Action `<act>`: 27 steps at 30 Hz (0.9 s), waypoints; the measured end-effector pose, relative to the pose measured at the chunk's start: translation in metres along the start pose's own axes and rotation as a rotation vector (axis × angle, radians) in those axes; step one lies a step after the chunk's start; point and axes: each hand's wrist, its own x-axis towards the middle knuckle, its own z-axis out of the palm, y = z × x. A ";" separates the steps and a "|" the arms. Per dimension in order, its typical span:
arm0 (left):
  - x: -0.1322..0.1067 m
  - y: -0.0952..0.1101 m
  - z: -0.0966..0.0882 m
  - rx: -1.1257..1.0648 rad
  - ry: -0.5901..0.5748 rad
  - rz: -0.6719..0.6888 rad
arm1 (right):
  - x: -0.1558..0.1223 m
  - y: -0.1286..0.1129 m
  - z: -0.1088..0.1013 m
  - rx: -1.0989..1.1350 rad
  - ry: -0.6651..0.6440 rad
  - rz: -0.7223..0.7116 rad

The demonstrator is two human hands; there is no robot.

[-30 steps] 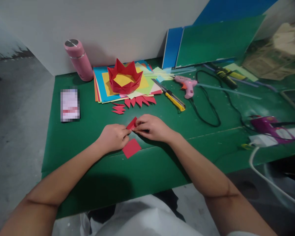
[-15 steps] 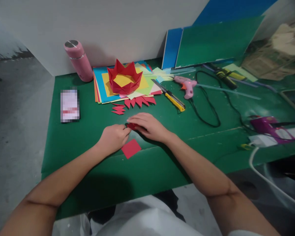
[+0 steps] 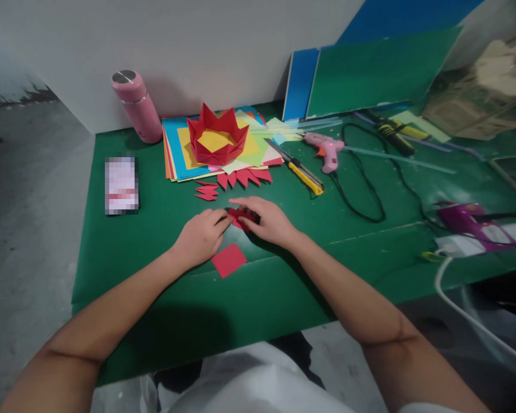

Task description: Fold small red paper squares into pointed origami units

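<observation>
A small piece of red paper [image 3: 239, 220] lies between my hands at the middle of the table, partly covered by fingers. My left hand [image 3: 201, 234] pinches its left edge. My right hand [image 3: 269, 219] is closed on its right side, thumb below and fingers above. Just nearer to me, a flat red paper square [image 3: 229, 260] rests on the table beside my left hand. Beyond my hands are several folded red paper pieces [image 3: 206, 191] and a row of pointed red pieces [image 3: 245, 178]. A red folded paper ring [image 3: 219, 150] with pointed tips stands on stacked coloured paper [image 3: 172, 155].
A pink bottle [image 3: 140, 112] stands at the back left, above a blurred-out packet [image 3: 121, 184]. Right of the paper lie a yellow utility knife [image 3: 305, 176] and a pink glue gun [image 3: 328, 150] with a black cord. A purple box [image 3: 466, 221] sits at the right.
My right hand's fingers have lifted and spread a little, so more of the red paper shows between my hands. My left hand has shifted slightly.
</observation>
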 end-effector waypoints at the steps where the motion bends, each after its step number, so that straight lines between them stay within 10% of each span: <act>1: 0.000 0.000 0.000 -0.001 -0.006 0.006 | 0.000 0.000 0.000 -0.002 0.000 0.004; 27: 0.002 -0.004 -0.001 0.024 -0.090 0.076 | 0.003 0.009 0.002 -0.026 0.047 0.080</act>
